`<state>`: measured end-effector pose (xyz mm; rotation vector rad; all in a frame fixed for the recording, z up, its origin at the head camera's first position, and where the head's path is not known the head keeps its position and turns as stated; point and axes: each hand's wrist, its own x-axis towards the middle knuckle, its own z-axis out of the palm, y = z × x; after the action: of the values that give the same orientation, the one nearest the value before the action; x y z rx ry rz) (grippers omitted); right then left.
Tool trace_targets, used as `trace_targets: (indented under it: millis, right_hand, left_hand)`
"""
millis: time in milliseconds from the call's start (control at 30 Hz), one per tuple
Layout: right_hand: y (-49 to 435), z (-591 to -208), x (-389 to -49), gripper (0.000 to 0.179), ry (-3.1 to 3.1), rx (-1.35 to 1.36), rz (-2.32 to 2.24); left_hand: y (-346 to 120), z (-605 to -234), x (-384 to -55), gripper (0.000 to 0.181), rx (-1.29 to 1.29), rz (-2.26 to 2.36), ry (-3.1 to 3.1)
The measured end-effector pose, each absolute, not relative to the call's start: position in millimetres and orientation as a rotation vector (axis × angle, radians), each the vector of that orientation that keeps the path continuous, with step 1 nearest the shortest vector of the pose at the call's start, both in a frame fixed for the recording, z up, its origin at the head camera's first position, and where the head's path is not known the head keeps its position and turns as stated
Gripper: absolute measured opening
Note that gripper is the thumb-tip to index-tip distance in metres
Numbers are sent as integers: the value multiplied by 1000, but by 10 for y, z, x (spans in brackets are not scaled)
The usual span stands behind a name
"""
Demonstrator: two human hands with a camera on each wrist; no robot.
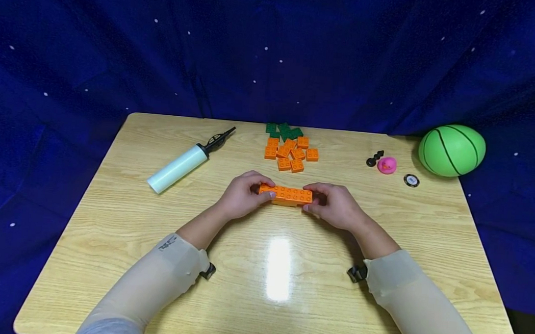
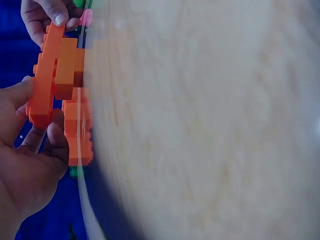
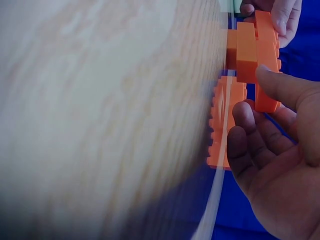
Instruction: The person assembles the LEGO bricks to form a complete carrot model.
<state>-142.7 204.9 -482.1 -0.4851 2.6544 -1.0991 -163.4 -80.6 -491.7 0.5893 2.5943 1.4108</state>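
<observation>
An orange toy-brick assembly [image 1: 289,194] spans the gap between both hands near the table's middle. Its long studded top layer overhangs a shorter orange layer [image 2: 65,70] beneath, with a further small orange piece [image 3: 231,50] lowest, close over the table. My left hand [image 1: 246,195] pinches the left end of the top layer between thumb and fingers. At the right end, my right hand [image 1: 336,206] grips the same layer, thumb on the near side. Beyond the assembly lie several loose orange bricks [image 1: 297,166], and behind them several green bricks [image 1: 285,132].
A pale blue hand pump [image 1: 178,168] with a black nozzle lies at the left. Toward the right are a small black piece [image 1: 375,159], a pink rubber duck [image 1: 387,165], a poker chip [image 1: 411,180] and a green ball [image 1: 452,150] at the table's edge.
</observation>
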Motion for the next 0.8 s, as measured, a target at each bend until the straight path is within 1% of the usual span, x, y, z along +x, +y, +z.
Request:
trace_targets:
  millis: [267,800]
  right_hand:
    - [2038,-4822,-1439,47,2660,-499,-1093]
    - [2037,-4821,-1422,46,2651,-499,-1113]
  left_hand:
    - [-798,-4897,-1644,16,536,1403,2579]
    - [-797,-4920,-1672,17,608,1359,2572]
